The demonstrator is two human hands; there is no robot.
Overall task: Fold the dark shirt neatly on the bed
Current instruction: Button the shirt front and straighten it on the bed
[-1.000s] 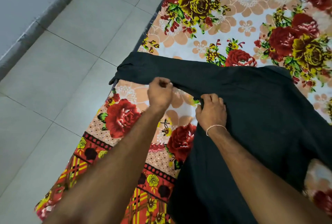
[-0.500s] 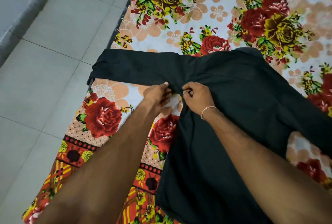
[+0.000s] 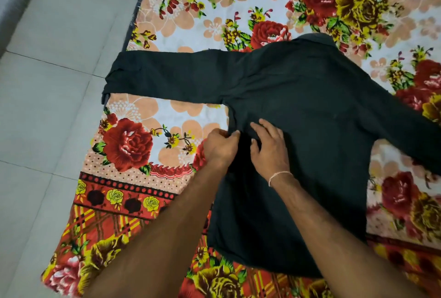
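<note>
The shirt (image 3: pixel 310 130) lies spread flat on the bed (image 3: pixel 191 30), back side up, collar toward twelve o'clock. One sleeve (image 3: pixel 167 75) runs straight out toward nine o'clock, its cuff reaching the bed's edge over the floor (image 3: pixel 47 82). The other sleeve trails off toward three o'clock and out of sight.

Both hands are down at the shirt's side seam, just below the armpit. The left hand (image 3: pixel 220 146) has its fingers curled in and pinches the cloth at the seam edge, knuckles up. The right hand (image 3: pixel 269 147) sits just beside it at three o'clock, flat on the shirt body with fingers spread and fairly straight, pressing the fabric rather than gripping it. A thin thread band (image 3: pixel 279 176) circles that wrist.

The shirt's hem lies toward six o'clock, near the red plaid border of the floral bedcover. Grey tiles cover the floor on the nine o'clock side.
</note>
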